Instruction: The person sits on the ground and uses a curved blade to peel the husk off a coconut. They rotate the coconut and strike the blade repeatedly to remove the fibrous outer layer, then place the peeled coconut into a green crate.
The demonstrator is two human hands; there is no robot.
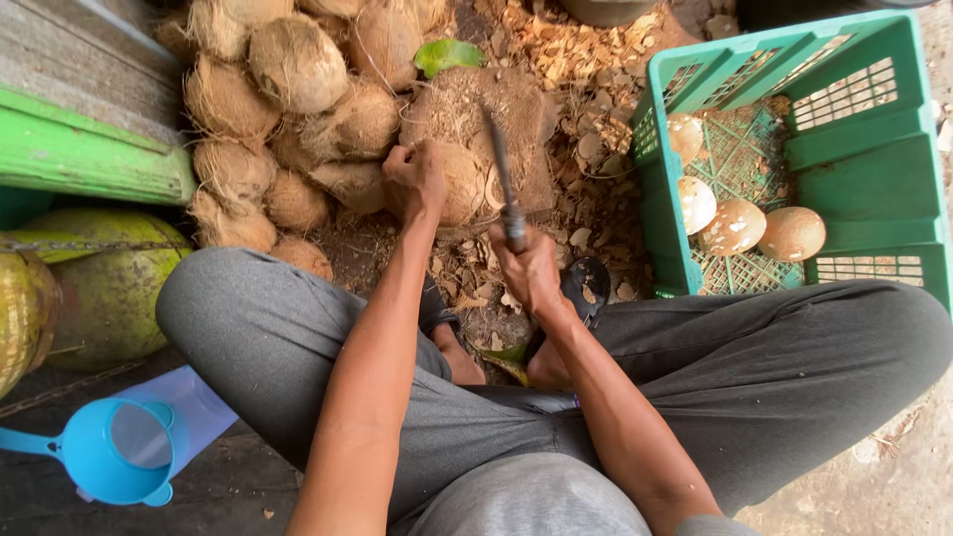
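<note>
The left hand (417, 179) clamps a husked coconut (459, 184) on the wooden chopping block (516, 119), its grip pressed around the shell. The right hand (531, 273) has its grip wrapped tight on a cleaver (501, 169), whose blade lies against the coconut. Shell trimming seems underway. Peeled coconuts (735, 226) lie in the green crate (864, 179), right of the block.

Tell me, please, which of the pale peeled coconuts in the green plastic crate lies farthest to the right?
The round tan peeled coconut by the green plastic crate's right wall; the other three lie further left, toward the crate's left wall.
</note>
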